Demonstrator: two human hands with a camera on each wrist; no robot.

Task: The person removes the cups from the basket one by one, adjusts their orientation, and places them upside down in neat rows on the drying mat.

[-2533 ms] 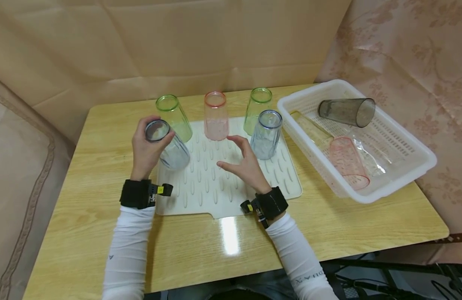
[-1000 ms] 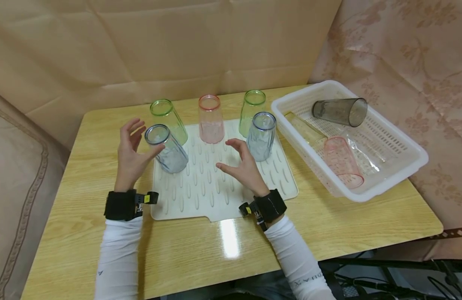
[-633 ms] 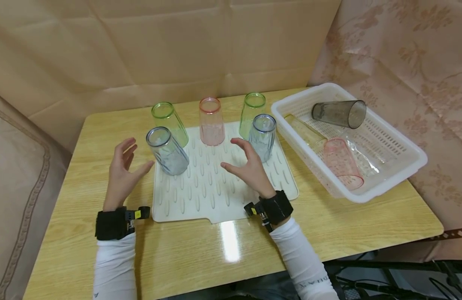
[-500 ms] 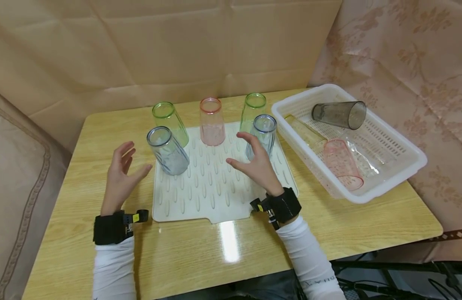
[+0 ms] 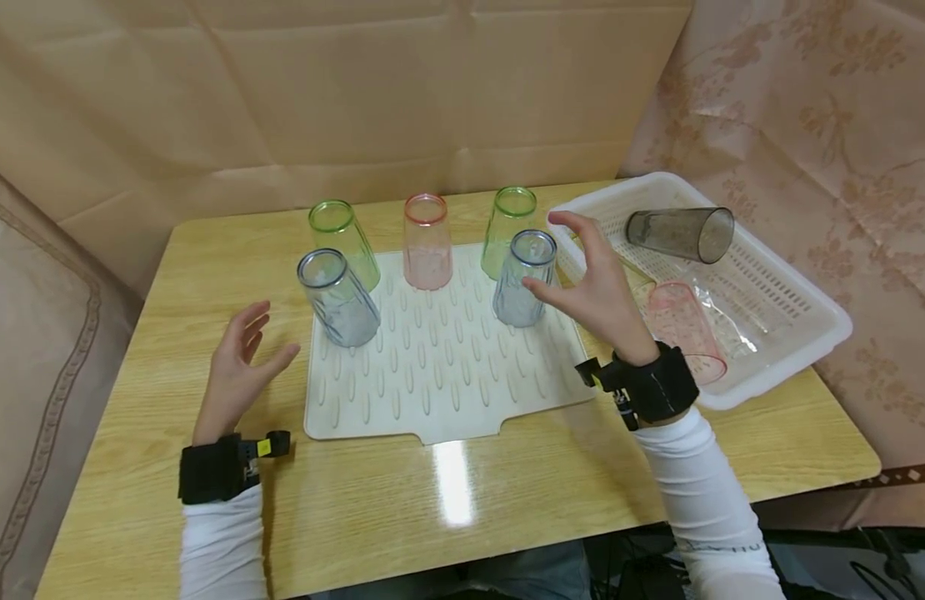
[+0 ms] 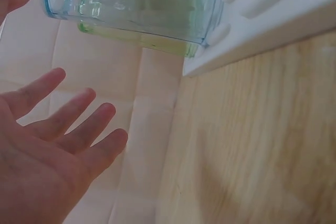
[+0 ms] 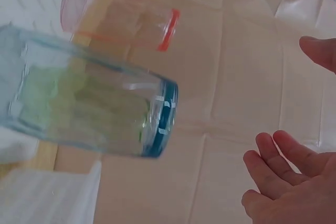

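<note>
Right blue glass (image 5: 517, 296): stands on the mat (image 5: 432, 375), right side, just in front of the right green glass (image 5: 502, 225).
Left blue glass (image 5: 341, 302): stands on the mat's left part, in front of the left green glass (image 5: 350, 242).
Right hand (image 5: 601, 296): wide open, thumb and fingers in a broad C; holds nothing. Thumb overlaps the right blue glass in the head view; the right wrist view shows a gap between them. Fingers over the near corner of the basket (image 5: 788, 373).
Left hand (image 5: 237, 375): open, fingers parted, thumb well out; nothing held. Above the table (image 5: 357, 517), left of the mat, apart from the left blue glass.
Red glass (image 5: 428, 246): stands at the mat's far edge, between the two green ones.
Basket contents: grey glass (image 5: 672, 233) and pink glass (image 5: 683, 325), both lying; beside the pink, a clear shiny piece (image 5: 736, 321), possibly film, too glinting to be sure.
Wrists: black bands (image 5: 657, 383) over white sleeves (image 5: 713, 492).
</note>
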